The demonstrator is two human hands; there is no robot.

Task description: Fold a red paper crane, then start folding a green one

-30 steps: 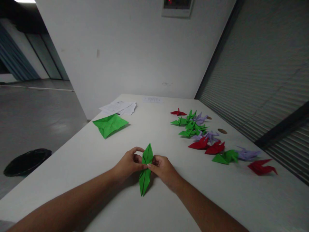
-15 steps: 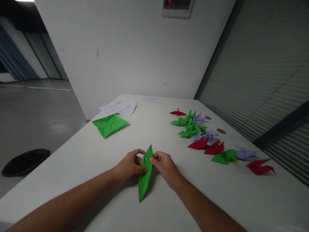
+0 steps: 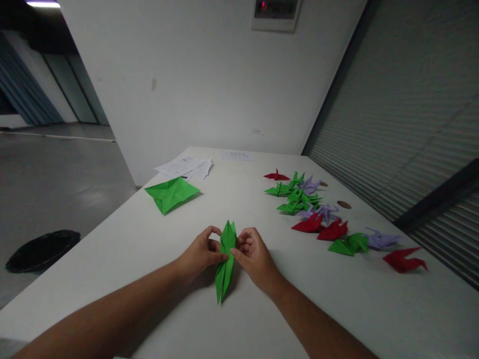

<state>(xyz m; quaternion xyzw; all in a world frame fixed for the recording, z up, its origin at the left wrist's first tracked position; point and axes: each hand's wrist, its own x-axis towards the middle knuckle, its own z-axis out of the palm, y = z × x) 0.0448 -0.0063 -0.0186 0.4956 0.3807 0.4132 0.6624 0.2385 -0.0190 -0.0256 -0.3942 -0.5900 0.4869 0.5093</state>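
Note:
A long, narrow green folded origami paper [image 3: 226, 259] is held just above the white table [image 3: 262, 324], nearly upright in view. Its tips are split into two points at the top and at the bottom. My left hand [image 3: 200, 255] pinches its left edge, thumb across the front and fingers behind. My right hand [image 3: 256, 259] grips the right edge with the thumb on the front and the other fingers curled. The back of the paper is hidden.
A creased green sheet [image 3: 172, 195] lies at the left, before some printed papers [image 3: 187, 167]. Folded paper cranes, among them a red crane [image 3: 404, 260] and a purple crane [image 3: 381, 239], line the right side. A black-lined bin [image 3: 43, 252] stands on the floor at the left.
The folded green paper has turned slightly more upright, and its layers have come apart, showing two points at each end. My right thumb has shifted a little lower along its edge.

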